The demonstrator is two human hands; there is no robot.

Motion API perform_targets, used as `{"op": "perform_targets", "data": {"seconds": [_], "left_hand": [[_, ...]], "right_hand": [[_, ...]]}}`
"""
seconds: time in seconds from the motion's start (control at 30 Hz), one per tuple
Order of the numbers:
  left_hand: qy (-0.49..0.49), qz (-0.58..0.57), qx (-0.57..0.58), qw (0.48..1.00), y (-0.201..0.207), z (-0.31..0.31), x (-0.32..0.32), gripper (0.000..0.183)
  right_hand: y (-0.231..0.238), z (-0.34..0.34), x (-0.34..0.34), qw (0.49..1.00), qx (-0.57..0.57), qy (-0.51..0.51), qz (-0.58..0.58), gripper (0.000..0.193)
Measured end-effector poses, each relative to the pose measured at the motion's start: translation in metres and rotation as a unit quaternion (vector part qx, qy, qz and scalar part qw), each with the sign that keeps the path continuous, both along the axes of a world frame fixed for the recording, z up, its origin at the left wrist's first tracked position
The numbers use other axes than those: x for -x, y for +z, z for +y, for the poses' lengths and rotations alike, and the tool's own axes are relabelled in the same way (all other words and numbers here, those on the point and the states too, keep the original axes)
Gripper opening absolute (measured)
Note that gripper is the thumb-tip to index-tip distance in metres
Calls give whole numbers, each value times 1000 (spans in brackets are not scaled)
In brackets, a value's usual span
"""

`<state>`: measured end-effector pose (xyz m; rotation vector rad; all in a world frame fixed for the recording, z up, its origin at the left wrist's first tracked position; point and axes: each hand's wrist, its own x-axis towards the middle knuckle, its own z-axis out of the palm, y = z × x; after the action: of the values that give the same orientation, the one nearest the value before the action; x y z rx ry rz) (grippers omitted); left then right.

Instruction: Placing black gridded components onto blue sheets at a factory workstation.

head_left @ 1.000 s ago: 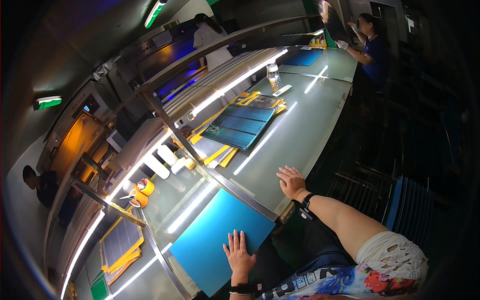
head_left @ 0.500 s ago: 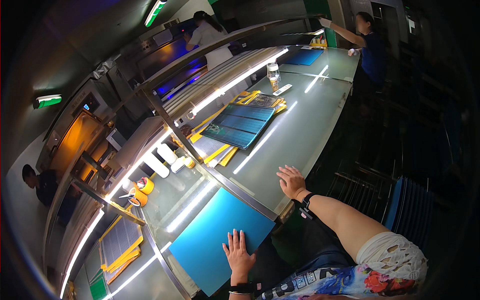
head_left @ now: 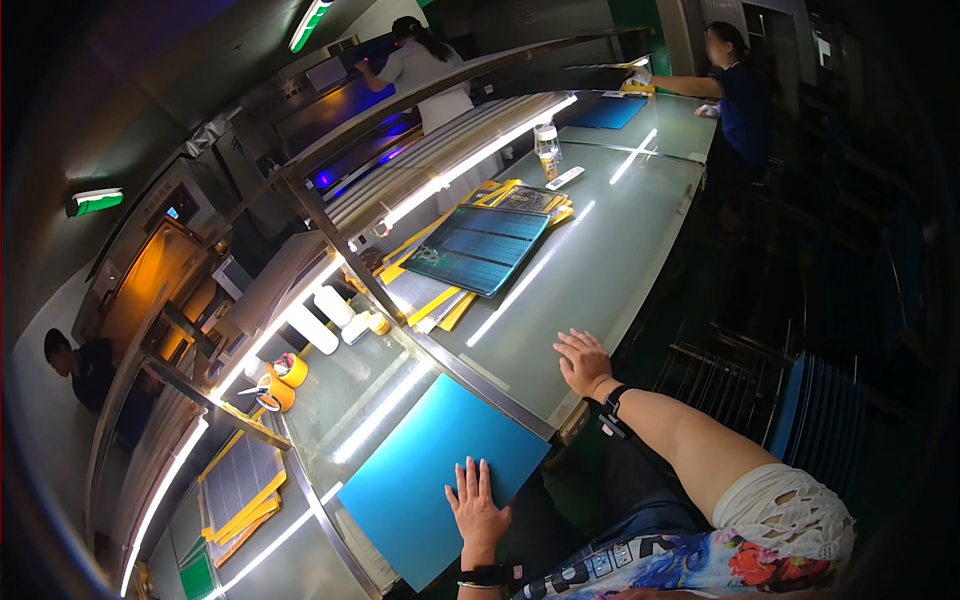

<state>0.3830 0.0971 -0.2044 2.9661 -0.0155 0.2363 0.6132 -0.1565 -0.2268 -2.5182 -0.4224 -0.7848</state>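
A flat, glossy blue panel [head_left: 420, 470] lies at the near edge of the glass-topped table. My left hand [head_left: 478, 508] rests on its near part, palm down with fingers stretched out, gripping nothing. Farther right, my right hand [head_left: 584, 362] lies with spread fingers at the table's near edge and holds nothing. Beyond it sits a dark teal panel with a fine grid pattern [head_left: 478, 250], on top of a stack of yellow-edged sheets [head_left: 440, 300].
White bottles [head_left: 315, 330] and orange cups holding scissors [head_left: 275, 390] stand under the shelf [head_left: 330, 215]. A clear bottle [head_left: 546, 150] stands far back. Yellow-edged films [head_left: 240, 485] lie at left. A rack of blue panels [head_left: 815, 420] is at right. Co-workers [head_left: 740, 110] stand beyond.
The co-worker at the far right has lowered the outstretched arm toward the table. The person at the back has shifted slightly and raised a hand. My hands and the blue panel stay put.
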Motion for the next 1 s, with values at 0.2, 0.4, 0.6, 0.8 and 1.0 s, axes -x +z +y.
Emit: {"op": "perform_targets", "data": {"seconds": [0.2, 0.4, 0.6, 0.8, 1.0], "left_hand": [[-1, 3, -4, 1000, 0, 0, 0, 89], [0, -8, 8, 1000, -1, 0, 0, 86], [3, 1, 6, 1000, 1, -1, 0, 88], [3, 1, 14, 1000, 3, -1, 2, 88], [-1, -4, 3, 1000, 2, 0, 1, 87]], "right_hand": [[-1, -1, 0, 1000, -2, 0, 6, 32], [1, 0, 1, 1000, -7, 1, 12, 32], [1, -1, 1, 1000, -3, 3, 12, 33], [2, -1, 2, 1000, -3, 6, 14, 32], [2, 0, 1, 1000, -12, 5, 14, 32]]}}
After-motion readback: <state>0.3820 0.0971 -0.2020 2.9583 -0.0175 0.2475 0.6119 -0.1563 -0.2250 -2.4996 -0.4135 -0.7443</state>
